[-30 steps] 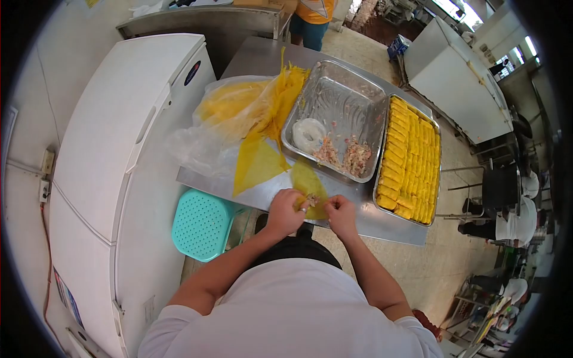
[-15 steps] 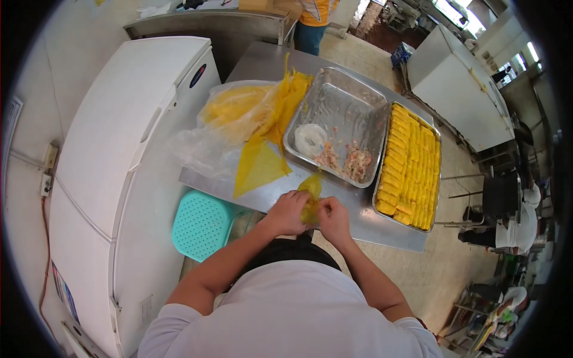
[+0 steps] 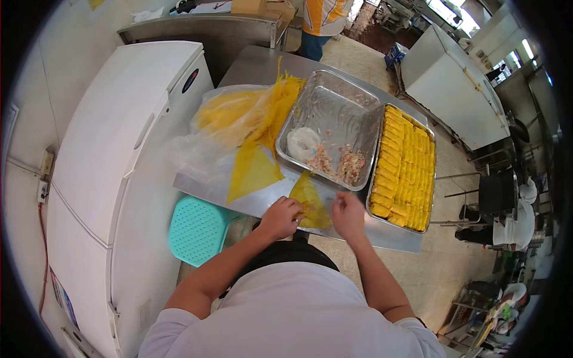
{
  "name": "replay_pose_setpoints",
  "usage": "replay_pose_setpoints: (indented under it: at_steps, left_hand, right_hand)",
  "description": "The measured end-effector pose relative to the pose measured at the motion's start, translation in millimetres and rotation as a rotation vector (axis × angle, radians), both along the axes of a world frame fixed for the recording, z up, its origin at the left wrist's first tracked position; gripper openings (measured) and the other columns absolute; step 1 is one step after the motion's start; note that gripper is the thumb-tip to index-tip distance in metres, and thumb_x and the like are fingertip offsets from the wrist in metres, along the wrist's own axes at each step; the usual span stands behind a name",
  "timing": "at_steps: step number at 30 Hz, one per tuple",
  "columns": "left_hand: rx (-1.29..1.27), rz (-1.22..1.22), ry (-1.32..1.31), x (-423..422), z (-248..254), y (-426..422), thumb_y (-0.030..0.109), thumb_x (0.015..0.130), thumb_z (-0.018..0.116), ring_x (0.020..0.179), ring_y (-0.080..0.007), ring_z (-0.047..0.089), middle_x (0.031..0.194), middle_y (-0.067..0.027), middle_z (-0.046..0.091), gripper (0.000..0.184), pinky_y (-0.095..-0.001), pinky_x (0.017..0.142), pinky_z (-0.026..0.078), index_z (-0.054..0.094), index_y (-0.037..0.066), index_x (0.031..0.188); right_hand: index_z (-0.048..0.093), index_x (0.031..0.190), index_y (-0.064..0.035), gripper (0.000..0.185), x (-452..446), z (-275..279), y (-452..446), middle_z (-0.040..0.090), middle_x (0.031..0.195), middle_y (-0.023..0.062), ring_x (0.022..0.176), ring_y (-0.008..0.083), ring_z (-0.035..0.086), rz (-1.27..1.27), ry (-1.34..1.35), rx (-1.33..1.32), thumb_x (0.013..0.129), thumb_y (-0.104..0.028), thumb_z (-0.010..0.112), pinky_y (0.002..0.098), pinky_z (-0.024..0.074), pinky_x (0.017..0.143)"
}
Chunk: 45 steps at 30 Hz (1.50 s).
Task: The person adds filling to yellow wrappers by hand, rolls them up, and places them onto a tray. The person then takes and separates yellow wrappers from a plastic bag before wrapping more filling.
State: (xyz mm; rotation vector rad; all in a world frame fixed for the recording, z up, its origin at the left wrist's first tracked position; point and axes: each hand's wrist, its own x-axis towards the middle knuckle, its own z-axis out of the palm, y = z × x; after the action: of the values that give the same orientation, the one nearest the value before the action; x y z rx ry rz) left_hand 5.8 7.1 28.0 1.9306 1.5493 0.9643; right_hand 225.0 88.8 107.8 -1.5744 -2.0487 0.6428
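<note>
A thin yellow wrapper sheet (image 3: pixel 311 206) lies spread near the table's front edge, one corner pointing toward the metal pan. My left hand (image 3: pixel 282 218) is closed on the sheet's left edge, fingers bent over it. Just right of the sheet is my right hand (image 3: pixel 349 215), apart from it; motion blurs its fingertips. Beyond both hands stands a deep metal pan (image 3: pixel 334 98) holding chopped pinkish filling (image 3: pixel 350 164) and a white ring-shaped thing (image 3: pixel 303 144). Another yellow sheet (image 3: pixel 253 170) rests to the left, beside a pile of yellow wrappers (image 3: pixel 233 113) in clear plastic.
A tray of yellow rolls (image 3: pixel 403 167) in rows sits at the table's right. A white freezer (image 3: pixel 113 137) stands at the left, with a turquoise stool (image 3: pixel 197 230) under the table's edge. One person (image 3: pixel 322 24) stands beyond the table; others are at far right.
The yellow sheet, bunched between both hands before, now lies more spread out. My right hand has moved right, away from it; my left hand has shifted slightly left and stays at its edge.
</note>
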Motion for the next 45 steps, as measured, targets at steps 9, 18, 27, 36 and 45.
replay_pose_setpoints:
  at_steps: [9,18,27,36,45]
  left_hand:
    - [-0.058,0.271,-0.179,10.4,-2.4,-8.8,0.012,0.089,0.08,0.099,-0.0375,0.072,0.107,-0.0177,0.077,0.018,-0.0469,0.089,0.057,0.073,0.002,0.103]
    - [-0.235,0.462,-0.487,11.7,5.4,-6.5,0.012,0.095,0.075,0.079,-0.0315,0.079,0.09,-0.0188,0.078,0.016,-0.04,0.072,0.062,0.068,0.0,0.103]
    - [-0.131,0.605,-0.656,11.4,-42.0,4.9,0.009,0.102,0.071,0.081,-0.0183,0.074,0.089,-0.0136,0.076,0.015,-0.0369,0.074,0.058,0.064,-0.003,0.108]
    - [-0.187,0.658,-0.906,8.9,-30.1,-4.5,0.007,0.105,0.068,0.086,-0.014,0.07,0.097,-0.0115,0.075,0.011,-0.0317,0.077,0.055,0.065,-0.002,0.109]
    - [0.118,0.238,-0.218,1.6,4.1,-10.2,0.012,0.087,0.077,0.104,-0.0376,0.068,0.108,-0.0178,0.073,0.021,-0.0483,0.096,0.054,0.072,0.003,0.106]
  right_hand:
    - [0.08,0.103,-0.0011,0.026,-34.7,-21.5,170.3,0.077,0.098,0.0239,0.091,0.0436,0.074,0.389,-0.268,-0.231,0.089,-0.022,0.072,0.0507,0.059,0.083]
    - [0.077,0.086,0.0042,0.021,-26.8,-1.9,179.8,0.072,0.073,0.015,0.064,0.0224,0.068,0.275,0.024,-0.444,0.086,-0.017,0.076,0.0362,0.0539,0.064]
    - [0.079,0.1,0.0015,0.02,-1.2,23.2,63.3,0.071,0.076,0.0108,0.069,0.018,0.066,0.35,0.203,-0.644,0.096,-0.017,0.073,0.0351,0.0525,0.067]
    - [0.079,0.089,-0.0022,0.013,-65.6,-48.9,9.6,0.072,0.092,0.0226,0.087,0.0445,0.069,0.508,-0.144,-0.127,0.086,-0.013,0.072,0.052,0.0574,0.08]
    - [0.079,0.089,-0.002,0.014,-16.3,-30.5,0.4,0.074,0.092,0.0216,0.088,0.0441,0.071,0.202,-0.067,-0.182,0.084,-0.01,0.069,0.0536,0.0579,0.083]
